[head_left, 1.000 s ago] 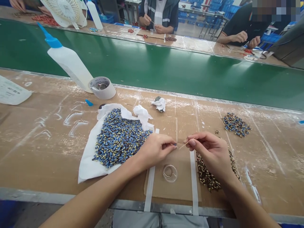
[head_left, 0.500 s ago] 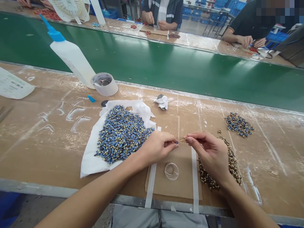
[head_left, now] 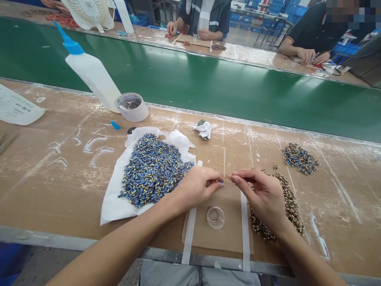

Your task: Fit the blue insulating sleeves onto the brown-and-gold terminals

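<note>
My left hand (head_left: pixel 201 183) pinches a small blue piece (head_left: pixel 221 181) between thumb and fingertips. A thin wooden stick (head_left: pixel 228 178), like a toothpick, is held in my right hand (head_left: pixel 262 190), its tip at or very near the blue piece. Left of my hands, a heap of small blue, yellow and dark pieces (head_left: pixel 151 169) lies on white paper (head_left: pixel 111 198). Partly hidden behind my right hand is a pile of dark and cream pieces (head_left: pixel 290 204). A small clear cup (head_left: pixel 216 217) stands on cardboard below my hands.
A smaller pile of blue and brown pieces (head_left: pixel 300 159) lies at the right. Behind the paper are a tape roll (head_left: pixel 138 111), a white bottle (head_left: pixel 92 77), a blue cap (head_left: pixel 115 125) and crumpled tissue (head_left: pixel 204 130). Beyond the green belt (head_left: pixel 190 79), other people work.
The stick has shifted slightly left, bringing my right fingertips nearer the blue piece. My left hand stays almost still. Across the belt, a person's hand has moved down to a red pile.
</note>
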Motion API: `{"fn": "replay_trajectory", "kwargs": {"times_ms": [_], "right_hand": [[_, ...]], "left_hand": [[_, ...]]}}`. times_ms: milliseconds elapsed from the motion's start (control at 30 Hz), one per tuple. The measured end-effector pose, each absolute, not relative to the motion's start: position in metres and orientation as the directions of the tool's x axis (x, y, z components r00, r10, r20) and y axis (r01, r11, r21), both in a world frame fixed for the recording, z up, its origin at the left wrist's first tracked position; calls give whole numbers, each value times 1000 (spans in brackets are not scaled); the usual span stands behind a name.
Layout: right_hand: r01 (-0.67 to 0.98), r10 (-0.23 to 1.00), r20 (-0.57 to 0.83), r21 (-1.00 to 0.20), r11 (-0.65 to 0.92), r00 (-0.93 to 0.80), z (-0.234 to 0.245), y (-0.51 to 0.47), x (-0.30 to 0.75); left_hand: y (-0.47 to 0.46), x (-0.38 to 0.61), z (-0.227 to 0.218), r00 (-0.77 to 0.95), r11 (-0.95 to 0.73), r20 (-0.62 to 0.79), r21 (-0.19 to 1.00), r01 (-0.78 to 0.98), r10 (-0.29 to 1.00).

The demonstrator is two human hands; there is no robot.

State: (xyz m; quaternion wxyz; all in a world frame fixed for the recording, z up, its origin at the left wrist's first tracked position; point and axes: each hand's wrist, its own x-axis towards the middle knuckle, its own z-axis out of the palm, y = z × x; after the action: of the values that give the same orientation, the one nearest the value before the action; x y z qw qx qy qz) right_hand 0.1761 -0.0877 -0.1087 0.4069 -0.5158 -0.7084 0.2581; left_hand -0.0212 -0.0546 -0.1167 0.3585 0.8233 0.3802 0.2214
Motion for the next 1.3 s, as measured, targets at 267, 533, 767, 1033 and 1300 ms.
{"fn": "replay_trajectory", "kwargs": {"times_ms": [267,533,767,1033,1300], "right_hand": [[486,934,309,-797,358,-181,-110,-87,176],[173,889,185,-945,278,-419,-90,-91,187],[271,681,33,-902,335,-732,-83,-97,168],[779,999,32,-628,7,17,-88,-56,276],[802,995,-81,-589,-98,62,-120,-43,313]], "left_hand": [[-55,-22,-118,604,-470,123,754,460,788],[-54,-24,-118,585,-448,112,761,469,803],[-53,-26,-116,536,-389,76,773,501,841],[-50,-26,-115,526,-372,55,769,520,849],[-51,-25,-113,558,-429,103,756,494,823]]}}
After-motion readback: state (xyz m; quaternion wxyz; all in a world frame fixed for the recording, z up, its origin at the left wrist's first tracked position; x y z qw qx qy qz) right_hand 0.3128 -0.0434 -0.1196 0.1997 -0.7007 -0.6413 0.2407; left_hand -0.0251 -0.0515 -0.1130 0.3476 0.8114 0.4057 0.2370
